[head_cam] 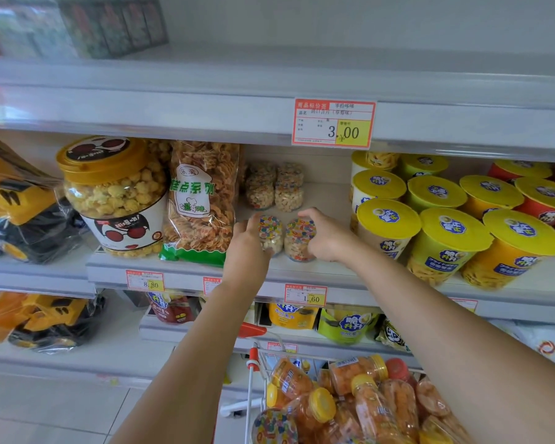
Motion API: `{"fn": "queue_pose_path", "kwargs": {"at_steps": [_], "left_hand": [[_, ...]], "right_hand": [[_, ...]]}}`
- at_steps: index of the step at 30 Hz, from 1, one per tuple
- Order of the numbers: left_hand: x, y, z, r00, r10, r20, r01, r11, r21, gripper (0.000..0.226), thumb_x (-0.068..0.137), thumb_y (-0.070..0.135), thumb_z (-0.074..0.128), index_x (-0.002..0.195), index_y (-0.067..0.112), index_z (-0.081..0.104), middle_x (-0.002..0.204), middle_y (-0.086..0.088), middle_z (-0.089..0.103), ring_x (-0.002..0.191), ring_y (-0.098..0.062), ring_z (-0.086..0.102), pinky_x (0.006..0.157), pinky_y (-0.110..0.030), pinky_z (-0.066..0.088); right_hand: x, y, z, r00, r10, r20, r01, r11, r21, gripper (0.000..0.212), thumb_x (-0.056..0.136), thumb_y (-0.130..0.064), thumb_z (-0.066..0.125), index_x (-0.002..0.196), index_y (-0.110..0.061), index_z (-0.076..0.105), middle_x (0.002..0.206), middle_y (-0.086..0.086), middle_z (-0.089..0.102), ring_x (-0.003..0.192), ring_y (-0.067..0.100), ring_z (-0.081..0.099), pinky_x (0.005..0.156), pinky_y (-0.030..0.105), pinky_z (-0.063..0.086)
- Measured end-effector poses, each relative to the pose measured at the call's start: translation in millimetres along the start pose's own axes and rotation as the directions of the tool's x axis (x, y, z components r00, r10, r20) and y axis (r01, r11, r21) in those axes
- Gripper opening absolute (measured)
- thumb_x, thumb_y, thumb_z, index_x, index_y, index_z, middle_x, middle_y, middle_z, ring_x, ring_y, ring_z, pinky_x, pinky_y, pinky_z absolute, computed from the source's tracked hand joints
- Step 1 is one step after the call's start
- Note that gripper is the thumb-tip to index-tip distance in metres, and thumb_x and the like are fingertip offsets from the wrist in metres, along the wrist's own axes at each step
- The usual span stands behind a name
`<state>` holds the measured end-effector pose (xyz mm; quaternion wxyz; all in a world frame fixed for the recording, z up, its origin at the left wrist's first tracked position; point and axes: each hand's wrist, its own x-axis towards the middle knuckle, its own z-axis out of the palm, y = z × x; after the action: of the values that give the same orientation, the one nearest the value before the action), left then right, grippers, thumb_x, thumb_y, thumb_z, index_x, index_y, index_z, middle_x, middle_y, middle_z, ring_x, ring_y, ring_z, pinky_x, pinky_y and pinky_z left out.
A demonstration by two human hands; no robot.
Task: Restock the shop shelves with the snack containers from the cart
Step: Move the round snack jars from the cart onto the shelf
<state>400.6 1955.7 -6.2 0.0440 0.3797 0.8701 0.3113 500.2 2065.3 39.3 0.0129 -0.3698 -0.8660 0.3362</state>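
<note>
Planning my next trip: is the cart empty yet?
No, not empty: the cart holds many yellow-lidded jars of orange snacks, plus one colourful-lidded jar.

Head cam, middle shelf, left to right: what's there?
Toy truck in plastic wrap → popcorn jar → bag of spiral snacks → left hand → small jar it holds → second small jar → right hand holding it → yellow-lidded cups.

Left of the left hand (249, 241): a clear bag of orange spiral crisps with a green base (202, 200) is noted, just beside a large clear popcorn jar with an orange lid (116, 193). Further left, a yellow-and-black toy truck in plastic wrap (20, 213) is seen. Right of the right hand (326, 238): yellow-lidded snack cups (449, 238) are ranged in rows. Above both hands: a red-and-yellow price label marked 3.00 (333, 123) is fixed.
</note>
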Motion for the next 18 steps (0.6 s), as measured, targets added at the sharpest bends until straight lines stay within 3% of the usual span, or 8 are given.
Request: {"fn": "queue_pose_path", "kwargs": {"at_steps": [3, 5, 7, 8, 10, 11, 15, 18], "left_hand": [[-4, 4, 4, 0.989, 0.123, -0.085, -0.114, 0.988, 0.108, 0.071, 0.085, 0.006, 0.064, 0.147, 0.013, 0.028, 0.152, -0.016, 0.022, 0.138, -0.032, 0.027, 0.111, -0.034, 0.028], [-5, 5, 7, 0.948, 0.302, -0.102, -0.281, 0.942, 0.185, 0.061, 0.088, 0.015, 0.060, 0.144, 0.014, 0.036, 0.153, -0.014, 0.023, 0.143, -0.032, 0.017, 0.116, -0.044, 0.016], [-4, 2, 11, 0.904, 0.426, -0.030, -0.404, 0.877, 0.260, 0.050, 0.092, 0.031, 0.046, 0.140, 0.019, 0.042, 0.152, -0.010, 0.030, 0.144, -0.031, 0.017, 0.115, -0.050, 0.009], [-2, -1, 14, 0.893, 0.450, 0.010, -0.434, 0.854, 0.287, 0.051, 0.092, 0.039, 0.037, 0.139, 0.021, 0.045, 0.150, -0.009, 0.035, 0.143, -0.031, 0.020, 0.115, -0.050, 0.009], [-1, -7, 15, 0.889, 0.457, 0.036, -0.445, 0.842, 0.305, 0.055, 0.091, 0.048, 0.027, 0.137, 0.025, 0.048, 0.143, -0.008, 0.046, 0.138, -0.030, 0.032, 0.115, -0.048, 0.011], [1, -10, 15, 0.891, 0.453, 0.025, -0.439, 0.847, 0.300, 0.054, 0.092, 0.049, 0.027, 0.136, 0.026, 0.050, 0.139, -0.007, 0.050, 0.136, -0.029, 0.036, 0.115, -0.046, 0.013], [9, -21, 19, 0.873, 0.482, -0.081, -0.444, 0.851, 0.281, 0.044, 0.094, 0.040, 0.036, 0.130, 0.026, 0.056, 0.129, -0.004, 0.058, 0.126, -0.028, 0.047, 0.110, -0.047, 0.026], [13, -25, 22, 0.852, 0.507, -0.132, -0.459, 0.845, 0.275, 0.042, 0.093, 0.037, 0.037, 0.128, 0.027, 0.058, 0.125, -0.003, 0.061, 0.123, -0.027, 0.050, 0.107, -0.048, 0.033]], "right_hand": [[2, -7, 1, 1.000, -0.013, 0.024, 0.013, 1.000, -0.002, 0.070, 0.088, 0.004, 0.041, 0.147, -0.030, 0.026, 0.139, 0.009, 0.044, 0.087, 0.020, 0.053, 0.052, 0.023, 0.041], [5, -12, -3, 1.000, -0.002, -0.009, 0.002, 1.000, -0.003, 0.065, 0.090, 0.001, 0.040, 0.148, -0.025, 0.027, 0.143, 0.010, 0.042, 0.100, 0.025, 0.054, 0.065, 0.027, 0.047], [19, -21, -12, 0.988, 0.024, -0.152, -0.027, 1.000, -0.016, 0.050, 0.091, -0.003, 0.041, 0.140, -0.015, 0.042, 0.138, 0.012, 0.048, 0.117, 0.029, 0.052, 0.084, 0.028, 0.045], [30, -24, -17, 0.973, 0.028, -0.231, -0.033, 0.999, -0.018, 0.040, 0.090, -0.005, 0.042, 0.129, -0.009, 0.052, 0.131, 0.014, 0.054, 0.117, 0.030, 0.053, 0.081, 0.026, 0.045], [57, -31, -23, 0.944, 0.023, -0.328, -0.029, 1.000, -0.012, 0.024, 0.088, -0.010, 0.050, 0.108, -0.005, 0.061, 0.118, 0.017, 0.062, 0.109, 0.031, 0.058, 0.060, 0.020, 0.041], [72, -36, -25, 0.935, 0.018, -0.355, -0.020, 1.000, -0.002, 0.025, 0.087, -0.017, 0.056, 0.109, -0.005, 0.061, 0.116, 0.016, 0.063, 0.108, 0.031, 0.059, 0.058, 0.020, 0.038], [112, -48, -22, 0.947, 0.063, -0.316, -0.082, 0.995, -0.047, 0.066, 0.077, -0.046, 0.073, 0.125, -0.006, 0.053, 0.126, 0.014, 0.056, 0.114, 0.030, 0.056, 0.076, 0.029, 0.043], [129, -46, -16, 0.953, 0.044, -0.300, -0.092, 0.985, -0.148, 0.053, 0.081, -0.041, 0.072, 0.118, -0.005, 0.059, 0.121, 0.011, 0.062, 0.110, 0.028, 0.060, 0.073, 0.027, 0.043]]}}
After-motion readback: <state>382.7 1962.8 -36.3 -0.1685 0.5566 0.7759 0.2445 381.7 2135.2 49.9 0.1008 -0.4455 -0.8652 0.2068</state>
